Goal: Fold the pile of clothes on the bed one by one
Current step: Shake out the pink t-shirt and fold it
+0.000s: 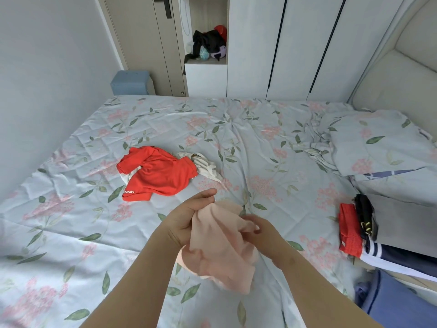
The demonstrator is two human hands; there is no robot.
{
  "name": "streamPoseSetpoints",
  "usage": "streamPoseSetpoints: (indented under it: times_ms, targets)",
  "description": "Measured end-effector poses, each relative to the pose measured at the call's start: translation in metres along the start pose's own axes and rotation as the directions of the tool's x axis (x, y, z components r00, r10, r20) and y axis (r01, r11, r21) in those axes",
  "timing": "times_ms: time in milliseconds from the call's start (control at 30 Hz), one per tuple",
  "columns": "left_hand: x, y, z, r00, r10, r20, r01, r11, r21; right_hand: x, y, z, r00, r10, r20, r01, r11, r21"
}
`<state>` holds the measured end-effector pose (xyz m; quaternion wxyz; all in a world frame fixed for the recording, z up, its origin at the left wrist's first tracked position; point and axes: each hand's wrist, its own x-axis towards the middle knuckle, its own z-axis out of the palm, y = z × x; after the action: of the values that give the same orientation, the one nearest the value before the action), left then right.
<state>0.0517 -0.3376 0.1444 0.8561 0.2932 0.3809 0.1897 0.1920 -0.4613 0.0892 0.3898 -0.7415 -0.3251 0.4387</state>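
Centrally, left hand (186,218) and right hand (257,229) both grip a bunched pink garment (220,247), lifted above the floral bed (248,143) — red garment (156,171) lies beyond; wardrobe (295,43) behind.

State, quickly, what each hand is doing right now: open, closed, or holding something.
Left hand: holding the pale pink garment, fingers round its top.
Right hand: pinching the same garment.

pink garment (220,249) hides most fingers (206,194) of the left hand (185,220); white garment (206,166) lies mostly under red garment (157,172).
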Motion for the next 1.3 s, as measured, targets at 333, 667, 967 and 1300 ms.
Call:
streamPoseSetpoints:
  times_ms: [333, 667, 967, 1300]
  targets:
    - [0.010, -0.006, -0.028, 0.917, 0.396, -0.046, -0.129, 0.403, 0.906, -0.001, -0.026, -0.015, 0.977, -0.049, -0.209, 0.067, 0.994, 0.081]
    - [0.011, -0.011, 0.003, 0.975, 0.221, 0.017, -0.213, 0.917, 0.338, -0.008, -0.054, -0.022, 0.988, -0.102, -0.118, 0.149, 0.837, 0.526]
    - [0.001, 0.025, 0.021, 0.992, 0.064, 0.108, -0.056, 0.995, -0.078, 0.003, -0.018, -0.008, 0.990, -0.060, 0.127, 0.052, 0.997, 0.062]
    - [-0.021, 0.035, 0.030, 0.982, 0.099, 0.158, -0.083, 0.991, -0.108, 0.022, -0.030, 0.019, 0.973, -0.173, 0.152, 0.182, 0.982, -0.051]
